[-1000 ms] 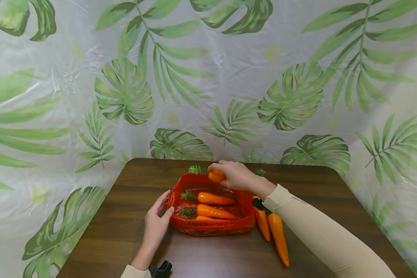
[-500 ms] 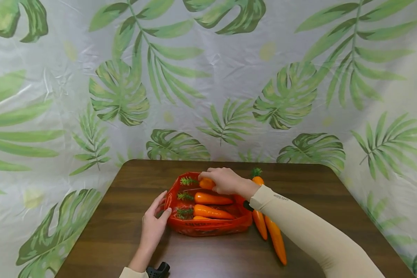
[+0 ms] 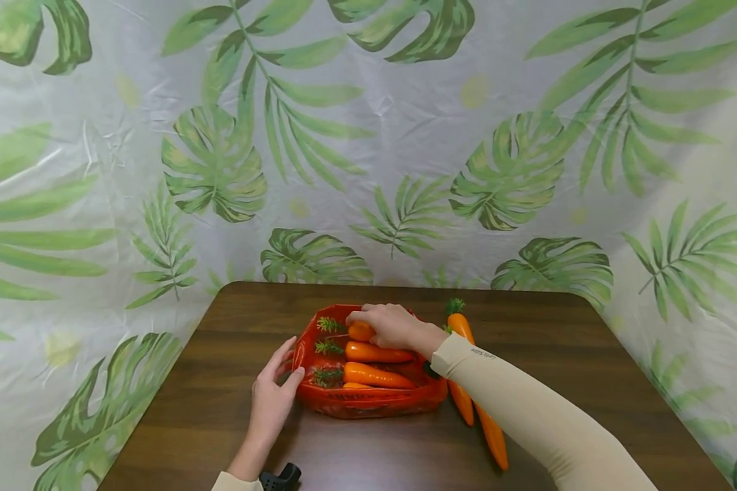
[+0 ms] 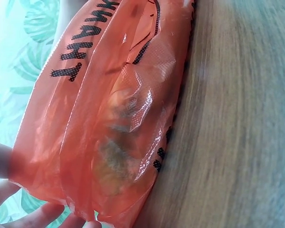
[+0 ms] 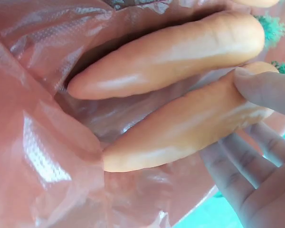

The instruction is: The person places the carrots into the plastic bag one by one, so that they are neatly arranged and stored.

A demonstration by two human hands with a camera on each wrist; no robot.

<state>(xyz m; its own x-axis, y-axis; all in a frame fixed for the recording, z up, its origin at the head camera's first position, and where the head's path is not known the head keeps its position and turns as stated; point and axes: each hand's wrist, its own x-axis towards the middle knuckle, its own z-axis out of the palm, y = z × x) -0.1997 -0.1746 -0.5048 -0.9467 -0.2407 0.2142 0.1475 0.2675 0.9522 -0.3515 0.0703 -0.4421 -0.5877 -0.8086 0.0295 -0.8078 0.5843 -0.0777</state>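
The right hand [image 3: 393, 326] pinched a carrot [image 5: 180, 127] inside the red bag [image 3: 371, 408], thumb on one side of its thick end and the fingers, slightly apart, along the other. In the head view its green top [image 3: 329, 324] pointed left, out past the fingertips, and its long axis ran crosswise, much like the neighbouring carrot [image 3: 377, 352] just on the near side of those fingers; in the right wrist view its tip reached from the fingers to a fold of the film. The bag's far rim stood close behind the right fingers, while the left hand [image 3: 276, 389] held the left edge between thumb and fingers. Film showed between the left fingers and the leafy tops, and the wooden table [image 3: 196, 409] spread to their left. Loose carrots [image 3: 493, 440] lay right of the right fingers, partly under the sleeve [image 3: 516, 395]. The pinched carrot was smooth, glossy orange, tapering to a blunt tip.
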